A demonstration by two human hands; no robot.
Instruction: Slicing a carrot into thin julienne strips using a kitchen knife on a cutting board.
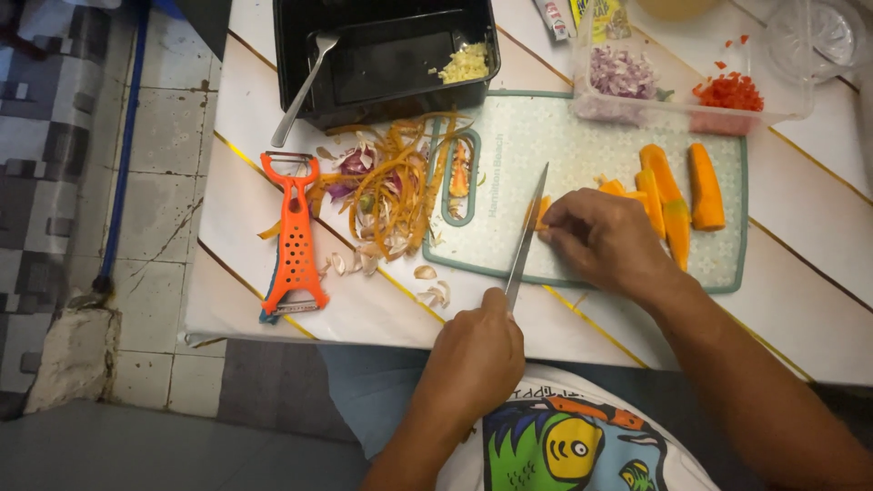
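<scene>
far left on the white table (245, 109) there's an orange peeler (294, 238) lying flat near the table edge, and just above it a metal spoon (305, 88) leaning out of a black tray (300, 55) that has a little heap of minced garlic (465, 63) in its right corner. next to the peeler is a messy pile of carrot peels and onion skins (386, 195), spilling onto the left end of the pale green cutting board (582, 150). the left hand (475, 355) is down at the near table edge, fingers curled tight around the handle of a knife (526, 238), blade running up and away across the board with the tip beside a small carrot piece (542, 212). the right hand (605, 241) sits on the board right of the blade, fingertips bunched together and pressing that piece down against the knife. further right, several long carrot sticks (677, 195) lie side by side on the board, the nearest ones touching the right hand's knuckles. behind the board there's a clear plastic container (773, 105) holding chopped red onion (622, 73) on the left and diced red pepper (729, 93) on the right.
</scene>
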